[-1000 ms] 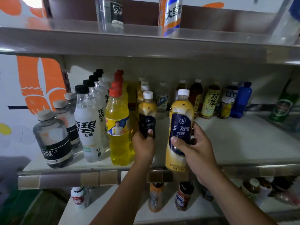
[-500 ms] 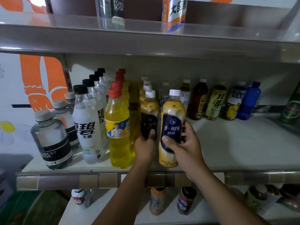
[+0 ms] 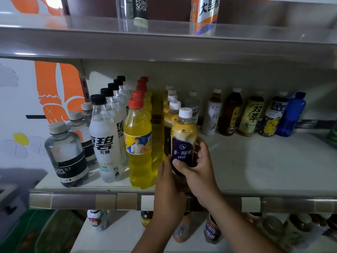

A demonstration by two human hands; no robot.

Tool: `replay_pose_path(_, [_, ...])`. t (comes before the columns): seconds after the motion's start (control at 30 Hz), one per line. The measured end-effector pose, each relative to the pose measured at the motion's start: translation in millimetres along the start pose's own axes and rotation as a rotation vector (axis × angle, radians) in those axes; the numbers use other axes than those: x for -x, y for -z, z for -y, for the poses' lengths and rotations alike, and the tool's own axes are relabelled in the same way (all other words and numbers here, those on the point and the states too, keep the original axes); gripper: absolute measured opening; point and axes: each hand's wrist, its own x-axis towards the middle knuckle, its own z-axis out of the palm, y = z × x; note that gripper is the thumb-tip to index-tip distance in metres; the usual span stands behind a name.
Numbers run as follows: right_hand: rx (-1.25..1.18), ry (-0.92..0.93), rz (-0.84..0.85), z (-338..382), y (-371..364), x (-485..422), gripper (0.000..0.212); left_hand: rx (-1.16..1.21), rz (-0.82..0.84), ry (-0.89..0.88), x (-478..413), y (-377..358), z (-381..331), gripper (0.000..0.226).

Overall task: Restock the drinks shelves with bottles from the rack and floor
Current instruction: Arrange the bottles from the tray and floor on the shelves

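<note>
With right hand (image 3: 198,170) clamped round white-capped yellow-and-navy plastic milk-tea bottle (image 3: 183,136) at front of its row on white shelf (image 3: 255,161), left hand (image 3: 168,181) alongside, grip indiscernible, seat base fully to avoid toppling over front edge or against red-capped yellow soda bottle (image 3: 139,143).

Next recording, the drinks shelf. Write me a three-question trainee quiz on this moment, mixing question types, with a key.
1. Multiple choice: what colour are the caps on the yellow drink bottles? A) red B) black C) white
2. True or false: the blue bottle stands at the back of the shelf.
3. Fill in: the right hand grips a milk tea bottle with a ____ cap.

Key: 1 A; 2 true; 3 white.
</note>
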Motion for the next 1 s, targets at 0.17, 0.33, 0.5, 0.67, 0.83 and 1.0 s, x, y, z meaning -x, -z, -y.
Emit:
replay_pose_path(0.17, [-0.025,0.024,0.045,-1.3,-7.5,0.0,0.075,-0.108,-0.008,-0.047,10.2,4.7,1.5,0.081])
replay_pose_path(0.33, [-0.013,0.034,0.087,-1.6,-6.2,0.7,0.071,-0.162,0.002,-0.035,14.6,6.7,-0.6,0.078])
replay_pose_path(0.5, [0.023,0.007,0.100,-0.7,-3.3,0.7,0.073,-0.146,0.011,-0.004,12.8,9.3,-6.9,0.074])
replay_pose_path(0.67, [0.102,-0.035,0.101,3.2,-3.0,3.5,0.072,-0.179,0.016,-0.011,14.1,15.1,-8.9,0.076])
replay_pose_path(0.83, [0.219,-0.072,0.091,16.2,2.0,17.9,0.069,-0.251,0.017,-0.024,23.3,20.5,-12.6,0.083])
replay_pose_path(1.0, [0.395,-0.028,0.001,27.3,28.0,47.6,0.062,-0.328,0.049,-0.068,43.7,23.6,-23.3,0.083])
